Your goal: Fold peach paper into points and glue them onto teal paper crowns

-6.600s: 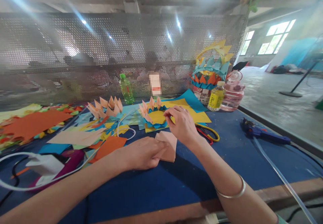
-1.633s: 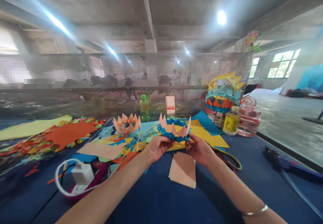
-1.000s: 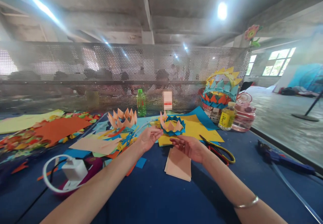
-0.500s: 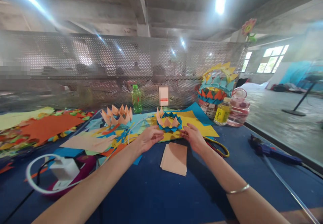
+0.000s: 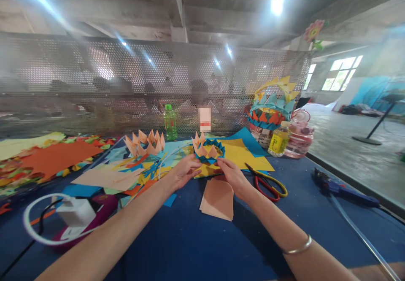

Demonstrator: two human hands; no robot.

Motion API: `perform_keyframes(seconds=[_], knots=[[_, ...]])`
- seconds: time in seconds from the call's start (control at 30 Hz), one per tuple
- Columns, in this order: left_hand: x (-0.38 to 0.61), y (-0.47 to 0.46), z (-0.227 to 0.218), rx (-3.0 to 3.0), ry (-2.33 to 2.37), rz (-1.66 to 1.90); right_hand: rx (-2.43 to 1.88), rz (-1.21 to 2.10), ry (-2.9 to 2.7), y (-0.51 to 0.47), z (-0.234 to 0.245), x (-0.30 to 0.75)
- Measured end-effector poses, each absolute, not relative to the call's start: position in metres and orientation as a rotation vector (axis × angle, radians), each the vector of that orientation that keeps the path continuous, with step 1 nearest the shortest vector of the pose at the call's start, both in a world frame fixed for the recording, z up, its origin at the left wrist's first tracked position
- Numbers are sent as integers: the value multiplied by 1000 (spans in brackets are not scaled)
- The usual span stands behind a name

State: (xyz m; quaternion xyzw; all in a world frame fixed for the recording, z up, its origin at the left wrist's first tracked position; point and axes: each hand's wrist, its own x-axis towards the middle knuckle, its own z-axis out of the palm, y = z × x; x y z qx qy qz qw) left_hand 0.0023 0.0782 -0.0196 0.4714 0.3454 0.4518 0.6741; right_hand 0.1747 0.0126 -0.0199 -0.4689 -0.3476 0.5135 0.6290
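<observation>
Blue paper ring with peach points (image 5: 211,152), centre of frame, over a yellow sheet (image 5: 249,156). Left hand (image 5: 185,172) at ring's lower-left edge, fingers half bent; right hand (image 5: 231,174) at lower-right edge, fingertips at the rim, fingers loosely curled. Can't make out whether either grips it. Peach paper stack (image 5: 217,200) just below, lower centre; scissors (image 5: 260,174) right of right hand. Peach pointed ring (image 5: 145,144) left of centre, green bottle (image 5: 170,124) behind. Glue gun (image 5: 346,193) right side of the blue surface (image 5: 190,241).
</observation>
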Motion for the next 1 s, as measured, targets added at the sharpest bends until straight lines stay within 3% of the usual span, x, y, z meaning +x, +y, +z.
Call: perform_keyframes(seconds=[0.23,0.53,0.8,1.0], knots=[[4,65,-7,1534,1153,853,-1181,1011,-878,14,-13,186],[21,20,4,2285,1170,527,-1199,896,-1061,7,-2,191],[23,22,1,2433,1196,341,-1190,840,-1220,5,-2,192],[24,25,1,2335,1201,467,-1198,784,-1355,10,-7,194]])
